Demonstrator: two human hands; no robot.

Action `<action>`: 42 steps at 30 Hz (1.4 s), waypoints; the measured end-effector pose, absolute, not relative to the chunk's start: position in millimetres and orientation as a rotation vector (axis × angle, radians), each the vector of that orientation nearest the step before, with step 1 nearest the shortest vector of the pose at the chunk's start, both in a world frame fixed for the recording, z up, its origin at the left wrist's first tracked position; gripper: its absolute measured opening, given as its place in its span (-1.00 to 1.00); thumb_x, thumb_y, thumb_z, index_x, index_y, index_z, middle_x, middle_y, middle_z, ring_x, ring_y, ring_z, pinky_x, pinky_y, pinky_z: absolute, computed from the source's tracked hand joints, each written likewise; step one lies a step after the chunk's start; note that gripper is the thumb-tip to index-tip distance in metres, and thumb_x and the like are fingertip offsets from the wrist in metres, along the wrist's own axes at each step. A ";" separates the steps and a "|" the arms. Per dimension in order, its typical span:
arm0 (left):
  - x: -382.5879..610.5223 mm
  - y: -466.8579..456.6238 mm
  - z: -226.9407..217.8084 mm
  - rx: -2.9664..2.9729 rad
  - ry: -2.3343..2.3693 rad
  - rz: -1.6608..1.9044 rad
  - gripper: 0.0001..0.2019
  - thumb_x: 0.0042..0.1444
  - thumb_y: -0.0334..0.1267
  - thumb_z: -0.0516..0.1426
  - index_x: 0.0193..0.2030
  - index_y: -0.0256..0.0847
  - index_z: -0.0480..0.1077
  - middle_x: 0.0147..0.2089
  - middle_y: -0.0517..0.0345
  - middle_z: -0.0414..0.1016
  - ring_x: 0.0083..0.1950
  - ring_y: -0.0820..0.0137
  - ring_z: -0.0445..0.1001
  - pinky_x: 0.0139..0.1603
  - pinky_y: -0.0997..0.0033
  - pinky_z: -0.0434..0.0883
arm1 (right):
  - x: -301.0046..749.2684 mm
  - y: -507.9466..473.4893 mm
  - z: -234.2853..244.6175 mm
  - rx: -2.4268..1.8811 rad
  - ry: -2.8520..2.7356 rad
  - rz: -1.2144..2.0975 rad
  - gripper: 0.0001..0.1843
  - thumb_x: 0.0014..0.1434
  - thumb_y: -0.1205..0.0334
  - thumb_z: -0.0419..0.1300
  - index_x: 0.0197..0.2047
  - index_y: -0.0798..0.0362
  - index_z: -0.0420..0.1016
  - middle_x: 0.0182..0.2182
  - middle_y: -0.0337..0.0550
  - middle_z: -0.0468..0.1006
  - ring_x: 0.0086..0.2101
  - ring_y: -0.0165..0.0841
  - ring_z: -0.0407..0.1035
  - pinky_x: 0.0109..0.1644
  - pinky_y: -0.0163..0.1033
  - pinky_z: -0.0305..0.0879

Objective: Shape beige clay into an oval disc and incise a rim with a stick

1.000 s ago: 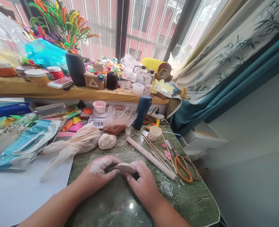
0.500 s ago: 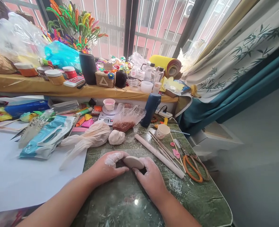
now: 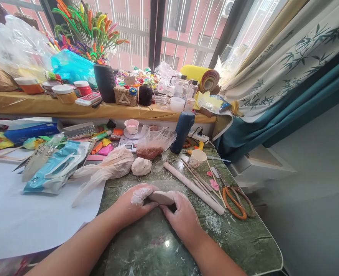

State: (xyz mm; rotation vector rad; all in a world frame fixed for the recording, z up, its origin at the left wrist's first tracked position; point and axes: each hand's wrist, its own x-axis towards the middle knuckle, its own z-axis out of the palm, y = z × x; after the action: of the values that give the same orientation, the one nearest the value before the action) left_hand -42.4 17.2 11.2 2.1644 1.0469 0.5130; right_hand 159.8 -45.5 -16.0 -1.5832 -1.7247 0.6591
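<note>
A flat, rounded piece of pale clay [image 3: 162, 198] is held at its edges between both hands, above the green tabletop. My left hand [image 3: 139, 201], smeared with white residue, grips its left side with thumb and fingers. On the right side, my right hand [image 3: 181, 209] pinches it, thumb toward me; some fingertips are hidden behind the clay. A lump of white clay [image 3: 141, 166] lies just beyond the hands, beside a knotted pale plastic bag [image 3: 114, 163]. To the right rests a long pale rolling pin [image 3: 192, 188].
Thin sticks [image 3: 199, 178], orange-handled scissors [image 3: 234, 203] and a paper cup [image 3: 197, 158] are on the right. Behind stand a blue bottle [image 3: 183, 132], a bag of brown material [image 3: 150, 152] and a scale [image 3: 128, 143]. White paper [image 3: 43, 226] and a wipes pack [image 3: 57, 168] lie left.
The clay piece has tilted slightly and moved a little to the right in my hands. Both hands keep hold of it; the view has shifted slightly.
</note>
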 end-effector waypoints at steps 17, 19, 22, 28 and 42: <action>-44.3 19.9 12.4 2.187 0.988 0.513 -0.81 0.25 -0.30 0.17 -0.08 0.00 0.59 -0.12 0.22 0.66 -0.07 0.28 0.59 -0.01 0.38 0.43 | 160.9 -44.5 -20.9 -1.559 -1.845 0.551 -0.92 0.31 0.25 0.26 -0.12 -0.06 0.53 -0.22 -0.17 0.61 -0.17 -0.18 0.47 -0.07 -0.14 0.36; -44.0 19.7 12.8 2.189 0.969 0.511 -0.79 0.29 -0.28 0.14 -0.04 0.02 0.59 -0.09 0.23 0.67 -0.05 0.29 0.59 0.00 0.38 0.43 | 160.3 -43.9 -21.6 -1.553 -1.845 0.549 -0.92 0.31 0.26 0.26 -0.12 -0.06 0.52 -0.22 -0.17 0.60 -0.16 -0.18 0.47 -0.06 -0.13 0.36; -43.4 19.0 13.1 2.184 0.982 0.507 -0.79 0.29 -0.28 0.15 -0.03 0.02 0.59 -0.08 0.22 0.67 -0.04 0.29 0.60 0.01 0.38 0.43 | 160.2 -43.6 -22.9 -1.547 -1.847 0.543 -0.90 0.31 0.28 0.25 -0.11 -0.06 0.52 -0.21 -0.16 0.61 -0.15 -0.17 0.47 -0.05 -0.11 0.36; -40.9 16.2 14.6 2.182 0.990 0.516 -0.78 0.26 -0.33 0.15 -0.05 -0.02 0.59 -0.10 0.21 0.67 -0.07 0.29 0.60 -0.01 0.38 0.45 | 161.8 -44.2 -23.8 -1.521 -1.842 0.580 -0.87 0.32 0.30 0.23 -0.07 -0.05 0.50 -0.19 -0.15 0.62 -0.14 -0.15 0.46 -0.03 -0.08 0.36; -46.1 17.9 14.6 1.972 1.152 0.709 -0.86 0.19 -0.21 0.20 -0.17 -0.10 0.58 -0.17 0.17 0.66 -0.08 0.24 0.59 0.08 0.26 0.46 | 162.4 -43.4 -13.9 -1.467 -1.837 0.683 -0.71 0.20 0.30 0.33 0.00 -0.06 0.52 -0.11 -0.15 0.61 -0.06 -0.14 0.44 0.04 -0.06 0.34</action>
State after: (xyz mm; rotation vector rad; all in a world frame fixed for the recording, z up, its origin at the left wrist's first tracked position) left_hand -46.1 17.9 14.6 1.9723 1.1525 0.7094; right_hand 162.4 -43.4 -13.9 -1.4666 -1.8371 0.6827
